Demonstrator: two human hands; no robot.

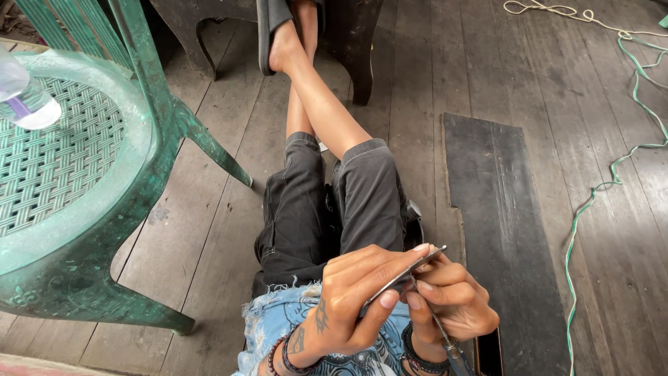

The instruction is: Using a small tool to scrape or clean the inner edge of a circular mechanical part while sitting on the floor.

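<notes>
Our left hand point(348, 296) pinches a slim metal blade point(407, 271) between thumb and fingers, its long axis running toward two o'clock, tip by the forefinger; our right hand point(452, 306) closes on a thin metal rod point(440, 331) pointing toward five o'clock; both sit over our lap; at nine o'clock stands a green plastic chair point(104, 209); the wooden floor point(543, 83) lies beyond.

Two hands point(362, 299) point(452, 306), one chair point(139, 174), one bottle point(24, 94), two cords point(598, 188) point(557, 10).
</notes>
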